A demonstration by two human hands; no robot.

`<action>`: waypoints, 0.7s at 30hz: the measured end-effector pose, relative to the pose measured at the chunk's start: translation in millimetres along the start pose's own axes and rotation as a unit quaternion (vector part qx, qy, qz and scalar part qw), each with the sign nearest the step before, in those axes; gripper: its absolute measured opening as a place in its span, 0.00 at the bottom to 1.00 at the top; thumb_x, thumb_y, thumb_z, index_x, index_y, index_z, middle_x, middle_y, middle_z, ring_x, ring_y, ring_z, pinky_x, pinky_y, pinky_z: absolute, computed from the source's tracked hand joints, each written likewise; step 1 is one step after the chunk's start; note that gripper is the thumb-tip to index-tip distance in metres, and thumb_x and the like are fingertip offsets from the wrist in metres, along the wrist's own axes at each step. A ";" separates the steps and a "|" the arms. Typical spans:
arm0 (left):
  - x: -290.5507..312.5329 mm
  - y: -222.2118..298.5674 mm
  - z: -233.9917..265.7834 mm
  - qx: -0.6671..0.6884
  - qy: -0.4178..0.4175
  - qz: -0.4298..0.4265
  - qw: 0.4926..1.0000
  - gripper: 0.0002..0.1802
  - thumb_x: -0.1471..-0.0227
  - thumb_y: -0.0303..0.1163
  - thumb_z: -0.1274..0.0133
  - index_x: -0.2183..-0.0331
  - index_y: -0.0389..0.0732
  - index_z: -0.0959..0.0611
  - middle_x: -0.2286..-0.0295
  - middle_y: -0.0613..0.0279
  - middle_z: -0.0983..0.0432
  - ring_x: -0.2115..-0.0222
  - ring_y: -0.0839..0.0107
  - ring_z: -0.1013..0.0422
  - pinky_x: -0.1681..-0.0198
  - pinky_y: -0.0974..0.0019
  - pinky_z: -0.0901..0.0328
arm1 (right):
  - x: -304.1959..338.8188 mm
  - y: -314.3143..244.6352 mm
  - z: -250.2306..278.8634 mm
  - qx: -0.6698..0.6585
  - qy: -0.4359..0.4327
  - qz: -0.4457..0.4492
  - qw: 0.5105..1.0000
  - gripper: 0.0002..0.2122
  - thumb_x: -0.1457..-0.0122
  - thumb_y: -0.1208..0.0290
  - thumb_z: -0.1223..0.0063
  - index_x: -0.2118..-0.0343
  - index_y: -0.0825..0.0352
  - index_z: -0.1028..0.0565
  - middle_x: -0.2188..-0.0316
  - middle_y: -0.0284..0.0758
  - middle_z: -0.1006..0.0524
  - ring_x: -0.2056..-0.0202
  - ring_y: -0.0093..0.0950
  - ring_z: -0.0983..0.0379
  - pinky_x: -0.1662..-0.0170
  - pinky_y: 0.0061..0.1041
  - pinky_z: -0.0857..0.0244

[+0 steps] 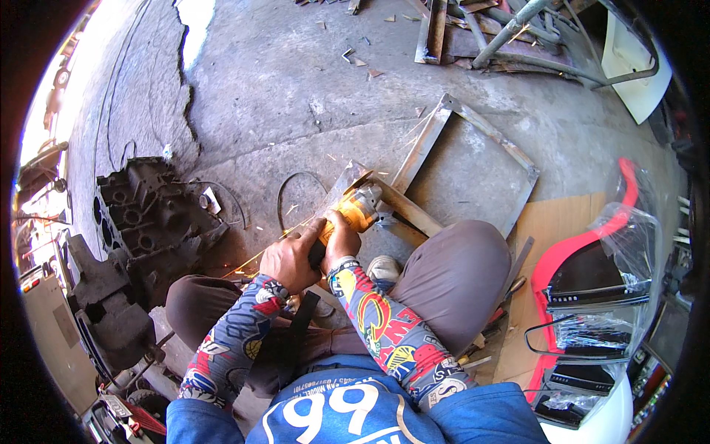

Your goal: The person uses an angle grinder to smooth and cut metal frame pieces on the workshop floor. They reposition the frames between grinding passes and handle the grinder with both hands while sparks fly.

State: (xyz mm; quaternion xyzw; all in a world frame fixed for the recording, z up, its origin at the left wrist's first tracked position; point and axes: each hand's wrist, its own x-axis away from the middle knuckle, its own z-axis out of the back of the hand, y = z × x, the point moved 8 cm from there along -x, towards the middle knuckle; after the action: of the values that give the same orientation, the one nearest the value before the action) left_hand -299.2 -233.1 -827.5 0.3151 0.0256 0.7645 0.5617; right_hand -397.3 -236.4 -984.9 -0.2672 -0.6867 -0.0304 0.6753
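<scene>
A yellow angle grinder (pixel 359 209) is held in both my hands between my bent knees. My left hand (pixel 290 260) is closed round the rear of its body. Nearer the grinder's head, my right hand (pixel 342 238) wraps the yellow housing. The disc edge meets a corner of a rectangular metal frame (pixel 494 135) lying on the floor, and orange sparks stream toward the lower left. Part of the contact spot is hidden by the grinder's head. One side of the frame runs close to my right knee.
A dark engine block (pixel 151 211) sits to the left, with a thin cable beside it. Flattened cardboard (pixel 551 222) and a red-edged panel in clear plastic (pixel 573 251) lie at the right. Scrap metal and tubing (pixel 510 37) are piled at the far right.
</scene>
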 end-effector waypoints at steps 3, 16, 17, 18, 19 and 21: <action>-0.9 -2.2 -4.0 -0.006 -0.020 0.016 1.000 0.48 0.60 0.46 0.31 0.36 0.55 0.30 0.69 0.40 0.18 0.68 0.42 0.20 0.62 0.44 0.27 | -3.1 0.1 -0.5 0.012 -0.006 -0.001 1.000 0.25 0.49 0.59 0.32 0.55 0.75 0.21 0.58 0.41 0.19 0.60 0.35 0.19 0.56 0.35 0.26; 1.1 0.6 -0.9 -0.028 -0.042 0.035 0.998 0.48 0.61 0.40 0.32 0.37 0.56 0.29 0.69 0.42 0.19 0.68 0.43 0.20 0.63 0.45 0.26 | -9.2 8.0 2.1 0.035 -0.016 -0.014 0.999 0.24 0.47 0.59 0.33 0.53 0.72 0.23 0.59 0.40 0.20 0.62 0.36 0.20 0.57 0.38 0.25; 1.0 1.7 -0.2 -0.024 -0.034 0.026 0.999 0.48 0.62 0.41 0.32 0.36 0.56 0.30 0.69 0.42 0.19 0.68 0.43 0.20 0.63 0.45 0.26 | -9.9 11.0 2.4 0.026 -0.020 -0.026 0.999 0.24 0.47 0.59 0.33 0.53 0.72 0.23 0.59 0.40 0.20 0.62 0.36 0.20 0.57 0.37 0.25; 0.9 2.4 0.4 -0.020 -0.025 0.019 0.999 0.48 0.62 0.41 0.32 0.36 0.56 0.30 0.70 0.42 0.19 0.68 0.43 0.20 0.63 0.45 0.26 | -11.7 7.9 3.8 0.075 -0.014 -0.005 0.997 0.24 0.48 0.58 0.33 0.54 0.71 0.23 0.59 0.40 0.20 0.62 0.36 0.20 0.57 0.37 0.25; 0.9 2.0 -0.1 -0.015 -0.022 0.017 0.999 0.49 0.62 0.41 0.32 0.36 0.57 0.30 0.71 0.42 0.19 0.69 0.43 0.20 0.64 0.45 0.26 | -12.6 7.1 4.8 0.087 -0.009 0.004 0.996 0.25 0.49 0.57 0.33 0.55 0.74 0.21 0.58 0.44 0.19 0.61 0.37 0.20 0.55 0.37 0.26; 1.9 0.2 -2.7 -0.032 -0.026 0.019 0.999 0.49 0.62 0.40 0.32 0.36 0.56 0.30 0.71 0.42 0.19 0.69 0.43 0.20 0.64 0.46 0.26 | -13.2 6.2 6.2 0.109 0.001 0.016 0.994 0.28 0.50 0.54 0.34 0.58 0.80 0.19 0.56 0.50 0.17 0.57 0.40 0.19 0.52 0.36 0.28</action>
State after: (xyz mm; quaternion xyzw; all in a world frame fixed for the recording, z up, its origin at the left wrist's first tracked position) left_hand -301.1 -230.7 -828.7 0.3177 -0.0195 0.7671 0.5570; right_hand -401.1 -233.0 -999.8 -0.2028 -0.6808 0.0558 0.7016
